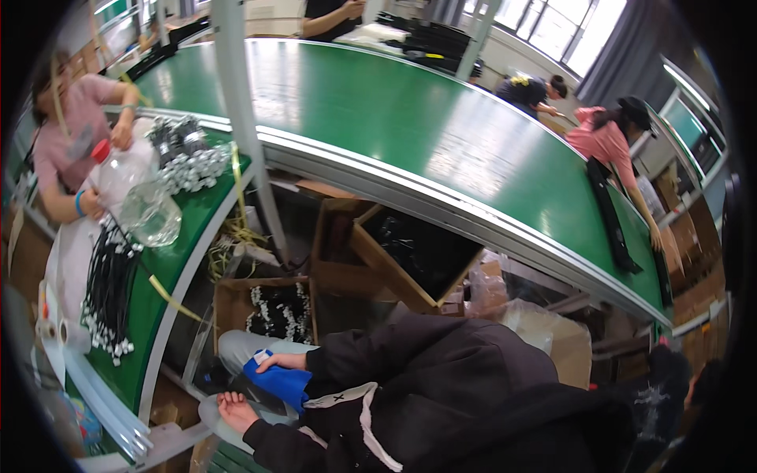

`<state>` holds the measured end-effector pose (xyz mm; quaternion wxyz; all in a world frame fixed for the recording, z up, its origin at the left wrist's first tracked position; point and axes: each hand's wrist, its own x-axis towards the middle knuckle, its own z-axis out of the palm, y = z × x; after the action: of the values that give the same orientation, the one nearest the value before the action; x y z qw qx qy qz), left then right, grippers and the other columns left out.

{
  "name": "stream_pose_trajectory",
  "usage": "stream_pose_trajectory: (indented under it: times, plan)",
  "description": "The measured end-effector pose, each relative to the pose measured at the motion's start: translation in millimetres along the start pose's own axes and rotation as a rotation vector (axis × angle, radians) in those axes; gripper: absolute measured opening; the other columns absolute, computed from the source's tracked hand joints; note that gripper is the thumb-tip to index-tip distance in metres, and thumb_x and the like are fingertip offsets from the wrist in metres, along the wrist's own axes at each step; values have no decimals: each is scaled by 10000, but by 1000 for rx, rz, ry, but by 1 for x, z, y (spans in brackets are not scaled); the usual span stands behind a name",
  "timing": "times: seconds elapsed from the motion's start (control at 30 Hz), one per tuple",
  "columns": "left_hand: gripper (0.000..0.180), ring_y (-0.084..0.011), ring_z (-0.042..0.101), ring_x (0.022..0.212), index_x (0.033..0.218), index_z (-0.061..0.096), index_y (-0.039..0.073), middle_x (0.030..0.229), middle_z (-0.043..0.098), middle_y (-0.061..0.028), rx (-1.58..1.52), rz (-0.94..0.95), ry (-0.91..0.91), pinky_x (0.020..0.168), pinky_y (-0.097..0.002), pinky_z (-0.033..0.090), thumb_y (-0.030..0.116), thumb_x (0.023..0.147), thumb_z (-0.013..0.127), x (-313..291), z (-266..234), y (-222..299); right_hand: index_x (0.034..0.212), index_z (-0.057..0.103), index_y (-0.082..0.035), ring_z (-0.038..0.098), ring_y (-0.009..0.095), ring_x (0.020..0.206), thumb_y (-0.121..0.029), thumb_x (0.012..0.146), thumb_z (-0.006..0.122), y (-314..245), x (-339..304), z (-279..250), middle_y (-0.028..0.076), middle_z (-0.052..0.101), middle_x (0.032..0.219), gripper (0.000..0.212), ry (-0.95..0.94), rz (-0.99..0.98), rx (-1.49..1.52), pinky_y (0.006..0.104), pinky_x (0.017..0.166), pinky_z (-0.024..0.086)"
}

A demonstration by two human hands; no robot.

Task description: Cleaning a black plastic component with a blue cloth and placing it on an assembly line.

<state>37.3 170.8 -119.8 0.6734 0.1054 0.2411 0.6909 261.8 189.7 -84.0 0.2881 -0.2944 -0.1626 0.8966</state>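
Note:
My right hand (pixel 280 362) is closed on a blue cloth (pixel 285 388) lying across my lap, its thumb and fingers near a small white patch at the cloth's end. Beside it, my left hand (pixel 236 411) rests palm up over my other knee, fingers loosely curled and apart, with nothing visible in it. Both arms are in dark sleeves, and a pale cord (pixel 367 422) hangs down the front of my jacket. Just beyond my knees stands a cardboard box (pixel 223 310) containing black cables with white connectors.
A green conveyor (pixel 339 102) curves across the back. On the green side table (pixel 197 217) are a plastic bottle (pixel 150 213), bundled black cables (pixel 110 284) and clear tubes (pixel 98 394). A person in pink (pixel 83 118) sits there. Another box (pixel 426 296) stands under the conveyor; others work far right.

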Motion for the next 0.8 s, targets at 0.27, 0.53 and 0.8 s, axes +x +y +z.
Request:
stream_pose_trajectory:
  times: [0.27,0.53,0.8]
  plan:
    - [72,-124,385,600,863,474,63,696,430,-16,2,-25,58,573,-266,365,74,792,464,-1,8,-4,991,584,-80,584,146,708,-256,744,660,-3,-1,-2,43,630,859,313,34,229,184,279,668,471]
    - [55,-122,363,599,837,476,58,692,403,-12,28,-32,38,568,-260,337,94,800,456,0,3,1,1002,581,-73,580,153,734,-261,741,657,-1,5,-3,46,626,890,330,16,72,168,288,689,469]
    - [59,-154,402,649,849,475,43,727,436,-32,62,-68,-40,602,-280,362,87,816,453,7,-7,4,1043,563,-64,583,177,774,-273,726,660,14,22,-16,66,622,923,392,-56,31,135,320,726,471]
